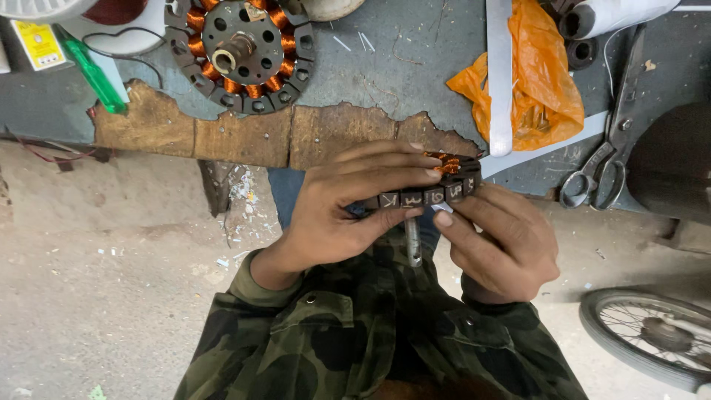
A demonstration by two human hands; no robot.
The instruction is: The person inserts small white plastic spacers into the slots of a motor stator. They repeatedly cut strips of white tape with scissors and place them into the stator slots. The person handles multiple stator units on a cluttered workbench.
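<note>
My left hand (348,204) and my right hand (500,241) together hold a round dark metal motor stator (433,194) edge-on at the middle of the head view. Copper wire coils (446,164) show on its top side, and a short steel shaft (413,243) sticks down from it. The left fingers lie over the top of the stator. The right fingers press against its lower right rim. Both sleeves are camouflage cloth.
A second stator with copper windings (241,52) lies on the worn bench (385,67). Beside it are a green-handled screwdriver (92,70), an orange plastic bag (537,81), a white strip (500,74) and scissors (611,141). A spoked wheel (652,333) rests on the floor at the lower right.
</note>
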